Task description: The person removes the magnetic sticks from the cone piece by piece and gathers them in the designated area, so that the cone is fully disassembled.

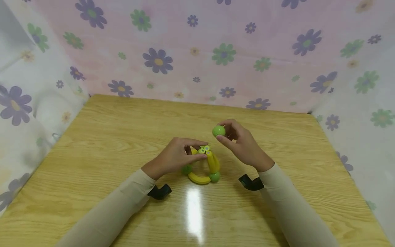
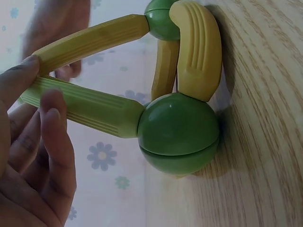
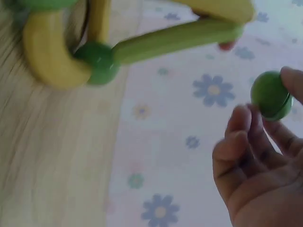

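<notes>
A magnetic-style building toy stands on the table, with curved yellow rods (image 1: pixel 199 179) and green balls (image 1: pixel 214 177) forming its base. Straight yellow rods (image 2: pixel 94 40) and a light green rod (image 2: pixel 97 106) lean inward from the balls. Their three pale-tipped ends meet at the top, where my left hand (image 1: pixel 172 156) pinches them between thumb and fingers. Up and to the right of that junction, my right hand (image 1: pixel 245 145) holds a loose green ball (image 1: pixel 219 130) by its fingertips, apart from the rods. A seam line runs round this ball in the right wrist view.
The wood-grain table (image 1: pixel 123 123) extends around the toy on all sides. Flower-printed cloth (image 1: pixel 185 41) hangs behind the table and along both sides. Black curved pieces (image 1: pixel 251 182) are attached at both wrists.
</notes>
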